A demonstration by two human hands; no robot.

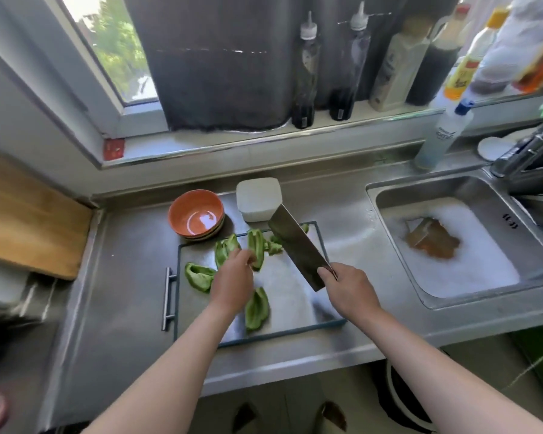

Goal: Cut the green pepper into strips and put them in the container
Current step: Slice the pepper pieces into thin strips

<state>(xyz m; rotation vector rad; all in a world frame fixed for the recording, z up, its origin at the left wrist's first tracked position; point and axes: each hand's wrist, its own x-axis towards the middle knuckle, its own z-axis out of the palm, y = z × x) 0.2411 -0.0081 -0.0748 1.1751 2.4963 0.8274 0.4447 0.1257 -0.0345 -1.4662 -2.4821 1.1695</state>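
Forearms point(170, 355) reach over a steel surface point(123, 277) — green pepper pieces point(198, 275) on a board point(295, 296).
Left grip point(232, 283) pinches one piece point(256, 245) at the board's far side; the other large pieces lie around it. Right grip point(348, 286) is clamped on a cleaver point(298, 249), blade angled over the board toward a white container point(257, 198) — just behind the board, beside an orange bowl point(196, 211).

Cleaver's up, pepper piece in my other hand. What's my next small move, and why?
Probably lay the pepper piece flat on the board, then bring the cleaver down for a strip: your left hand grips it and your right hand holds the blade raised.
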